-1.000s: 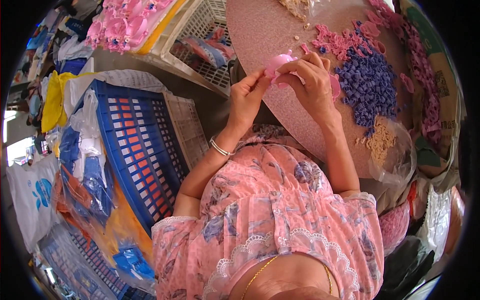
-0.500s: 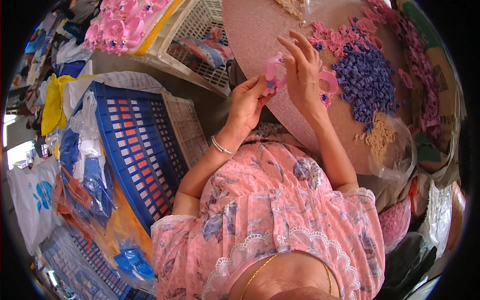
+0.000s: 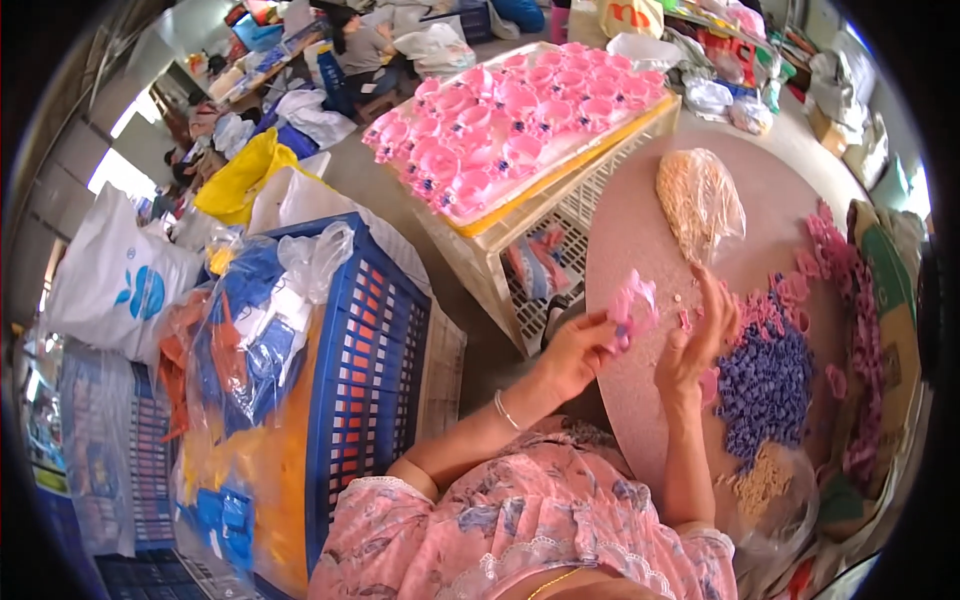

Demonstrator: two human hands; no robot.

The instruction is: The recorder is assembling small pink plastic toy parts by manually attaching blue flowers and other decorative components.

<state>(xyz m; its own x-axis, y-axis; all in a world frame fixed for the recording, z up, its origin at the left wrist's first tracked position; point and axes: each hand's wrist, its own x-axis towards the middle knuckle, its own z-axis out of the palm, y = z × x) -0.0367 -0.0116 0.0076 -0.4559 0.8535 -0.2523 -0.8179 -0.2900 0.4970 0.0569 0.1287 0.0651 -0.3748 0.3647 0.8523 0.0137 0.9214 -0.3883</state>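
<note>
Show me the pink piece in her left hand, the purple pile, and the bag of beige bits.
pink piece (image 3: 632,300), head view, on its upper part above the fingers
purple pile (image 3: 768,385), head view, middle of the heap
bag of beige bits (image 3: 698,200), head view, centre of the bag

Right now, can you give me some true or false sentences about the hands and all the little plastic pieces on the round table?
1. The left hand holds a small pink plastic piece. True.
2. The right hand rests flat inside the big blue plastic crate. False: it is raised over the round pinkish table, fingers spread, beside the pink piece.
3. A heap of small purple plastic pieces lies on the table near the right hand. True.
4. The tray on the white slatted crate is filled with green cups. False: it holds pink plastic cup-shaped parts.
5. A clear plastic bag of small beige bits lies on the table. True.
</note>
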